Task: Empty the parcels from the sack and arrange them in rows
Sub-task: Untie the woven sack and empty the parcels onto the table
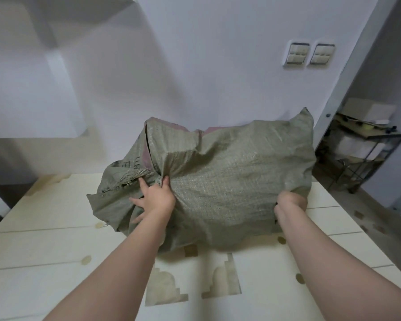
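Note:
A bulging grey-green woven sack (pixel 229 172) lies on its side on a cream patterned mat (pixel 56 246). Its frayed mouth points left, with pink lining showing at the top edge. My left hand (pixel 154 198) pinches a fold of the fabric near the mouth between thumb and fingers. My right hand (pixel 291 202) grips the sack's right lower corner, its fingers tucked out of sight behind the fabric. No parcels are visible; whatever fills the sack is hidden.
A white wall with two switch plates (pixel 309 54) rises right behind the sack. A metal rack (pixel 361 149) holding boxes stands at the right past a door frame. A white piece of furniture (pixel 44 72) is at the left.

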`<state>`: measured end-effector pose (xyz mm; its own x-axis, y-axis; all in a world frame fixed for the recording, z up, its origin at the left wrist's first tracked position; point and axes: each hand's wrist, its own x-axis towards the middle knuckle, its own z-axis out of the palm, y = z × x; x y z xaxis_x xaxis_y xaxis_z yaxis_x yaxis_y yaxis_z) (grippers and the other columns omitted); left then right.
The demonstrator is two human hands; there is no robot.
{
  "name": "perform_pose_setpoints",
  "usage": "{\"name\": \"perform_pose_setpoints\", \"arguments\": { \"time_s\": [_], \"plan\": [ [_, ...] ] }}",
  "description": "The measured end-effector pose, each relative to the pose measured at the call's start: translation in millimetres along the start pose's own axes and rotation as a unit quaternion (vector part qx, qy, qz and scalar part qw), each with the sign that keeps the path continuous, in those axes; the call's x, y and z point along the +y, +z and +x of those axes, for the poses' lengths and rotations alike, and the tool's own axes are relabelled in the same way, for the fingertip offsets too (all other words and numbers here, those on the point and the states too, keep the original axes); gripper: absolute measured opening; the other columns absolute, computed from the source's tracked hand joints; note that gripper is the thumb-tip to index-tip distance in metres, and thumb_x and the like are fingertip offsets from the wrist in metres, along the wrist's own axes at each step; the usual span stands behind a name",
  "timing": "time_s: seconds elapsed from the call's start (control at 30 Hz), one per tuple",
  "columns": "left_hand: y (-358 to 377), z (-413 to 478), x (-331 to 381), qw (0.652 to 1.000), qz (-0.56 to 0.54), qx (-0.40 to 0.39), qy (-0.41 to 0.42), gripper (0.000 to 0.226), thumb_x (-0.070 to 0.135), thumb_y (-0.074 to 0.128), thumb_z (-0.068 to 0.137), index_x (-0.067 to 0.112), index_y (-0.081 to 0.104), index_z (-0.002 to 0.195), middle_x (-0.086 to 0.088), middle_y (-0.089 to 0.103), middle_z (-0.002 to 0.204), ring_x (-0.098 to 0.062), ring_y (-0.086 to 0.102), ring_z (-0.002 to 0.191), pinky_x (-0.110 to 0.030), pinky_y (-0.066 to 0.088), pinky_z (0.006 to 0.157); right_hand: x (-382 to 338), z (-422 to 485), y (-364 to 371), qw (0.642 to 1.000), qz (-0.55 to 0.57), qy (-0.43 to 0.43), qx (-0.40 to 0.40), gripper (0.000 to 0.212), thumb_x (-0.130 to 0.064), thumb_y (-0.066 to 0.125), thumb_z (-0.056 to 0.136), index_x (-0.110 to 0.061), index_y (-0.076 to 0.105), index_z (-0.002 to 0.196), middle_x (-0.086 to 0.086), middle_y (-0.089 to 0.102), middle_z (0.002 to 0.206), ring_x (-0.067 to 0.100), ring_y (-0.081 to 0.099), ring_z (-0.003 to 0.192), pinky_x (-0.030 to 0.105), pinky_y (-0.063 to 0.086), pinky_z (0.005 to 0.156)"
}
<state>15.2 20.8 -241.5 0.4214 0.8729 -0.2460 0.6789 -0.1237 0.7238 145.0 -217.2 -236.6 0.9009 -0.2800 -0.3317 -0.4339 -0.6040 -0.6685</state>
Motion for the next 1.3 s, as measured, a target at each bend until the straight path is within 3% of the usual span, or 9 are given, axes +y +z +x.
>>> {"name": "perform_pose_setpoints", "arguments": {
  "time_s": [0.07, 0.13, 0.2, 0.33, 0.4, 0.53, 0.77, 1.1, 1.3],
  "plan": [
    [-5, 9, -4, 0.998, -0.056, 0.000, 0.023, 0.062, 0.050, 0.031, 0.103, 0.005, 0.047, 0.142, -0.001, 0.010, 0.165, -0.034, 0.017, 0.149, -0.054, 0.007, 0.120, -12, -3, 0, 0.977, -0.187, -0.082, 0.057, 0.036, -0.009, 0.045, 0.098, -0.011, 0.055, 0.133, 0.004, 0.060, 0.111, 0.017, 0.054, 0.120, 0.019, 0.045, 0.084],
    [-11, 12, 0, 0.985, -0.172, -0.001, 0.012, 0.065, 0.050, 0.035, 0.102, 0.003, 0.039, 0.147, -0.011, 0.030, 0.159, -0.035, 0.034, 0.142, -0.047, 0.025, 0.118, -28, 2, -5, 0.996, 0.053, -0.063, 0.041, 0.035, -0.006, 0.040, 0.099, -0.005, 0.053, 0.132, 0.005, 0.053, 0.087, 0.018, 0.057, 0.100, 0.024, 0.046, 0.075],
    [-18, 11, 7, 0.962, -0.272, 0.001, -0.020, 0.066, 0.049, 0.039, 0.102, -0.001, 0.041, 0.144, -0.017, 0.045, 0.148, -0.037, 0.044, 0.133, -0.042, 0.037, 0.109, -51, -7, -21, 0.943, 0.330, -0.026, -0.038, 0.035, -0.006, 0.038, 0.100, 0.001, 0.053, 0.130, 0.001, 0.048, 0.078, 0.015, 0.052, 0.070, 0.025, 0.043, 0.062],
    [-23, 8, 17, 0.910, -0.409, -0.012, -0.065, 0.064, 0.052, 0.045, 0.099, 0.002, 0.048, 0.139, -0.012, 0.054, 0.137, -0.034, 0.052, 0.124, -0.043, 0.042, 0.107, -93, -27, -46, 0.908, 0.412, -0.075, -0.022, 0.027, -0.011, 0.042, 0.100, -0.015, 0.049, 0.074, -0.004, 0.041, 0.069, 0.013, 0.043, 0.060, 0.025, 0.038, 0.055],
    [-20, 6, 21, 0.864, -0.495, -0.031, -0.085, 0.061, 0.053, 0.049, 0.097, 0.008, 0.052, 0.137, -0.007, 0.059, 0.131, -0.031, 0.057, 0.118, -0.045, 0.045, 0.105, -119, -34, -55, 0.883, 0.453, -0.118, -0.007, 0.024, -0.009, 0.047, 0.099, -0.005, 0.058, 0.078, -0.002, 0.048, 0.070, 0.015, 0.050, 0.065, 0.025, 0.041, 0.059],
    [-16, 2, 35, 0.776, -0.615, -0.074, -0.116, 0.056, 0.055, 0.053, 0.094, 0.014, 0.056, 0.131, -0.008, 0.065, 0.124, -0.026, 0.064, 0.105, -0.045, 0.051, 0.098, -163, -48, -77, 0.879, 0.409, -0.245, 0.013, 0.019, -0.012, 0.051, 0.099, -0.003, 0.066, 0.106, -0.004, 0.055, 0.078, 0.012, 0.053, 0.076, 0.021, 0.042, 0.070],
    [12, -32, 64, 0.666, -0.709, -0.156, -0.172, 0.054, 0.052, 0.051, 0.096, 0.015, 0.053, 0.136, -0.010, 0.063, 0.128, -0.030, 0.061, 0.113, -0.048, 0.050, 0.098, -198, -48, -112, 0.876, 0.302, -0.366, 0.092, 0.020, -0.018, 0.052, 0.097, -0.010, 0.063, 0.083, -0.005, 0.056, 0.071, 0.016, 0.052, 0.076, 0.034, 0.047, 0.076],
    [49, -63, 93, 0.666, -0.682, -0.203, -0.222, 0.046, 0.042, 0.036, 0.105, 0.010, 0.051, 0.133, -0.008, 0.060, 0.124, -0.032, 0.058, 0.097, -0.049, 0.049, 0.081, -204, -93, -135, 0.795, 0.183, -0.571, 0.091, 0.024, -0.023, 0.050, 0.101, -0.006, 0.059, 0.086, -0.008, 0.048, 0.066, 0.005, 0.042, 0.061, 0.026, 0.035, 0.059],
    [48, -76, 76, 0.755, -0.539, -0.279, -0.249, 0.040, 0.034, 0.046, 0.101, 0.010, 0.055, 0.132, -0.008, 0.061, 0.120, -0.031, 0.057, 0.120, -0.048, 0.053, 0.077, -184, -90, -102, 0.802, 0.086, -0.591, 0.024, 0.023, -0.019, 0.049, 0.101, -0.001, 0.059, 0.091, -0.014, 0.066, 0.099, 0.008, 0.055, 0.083, 0.023, 0.039, 0.066]
  ]
}}
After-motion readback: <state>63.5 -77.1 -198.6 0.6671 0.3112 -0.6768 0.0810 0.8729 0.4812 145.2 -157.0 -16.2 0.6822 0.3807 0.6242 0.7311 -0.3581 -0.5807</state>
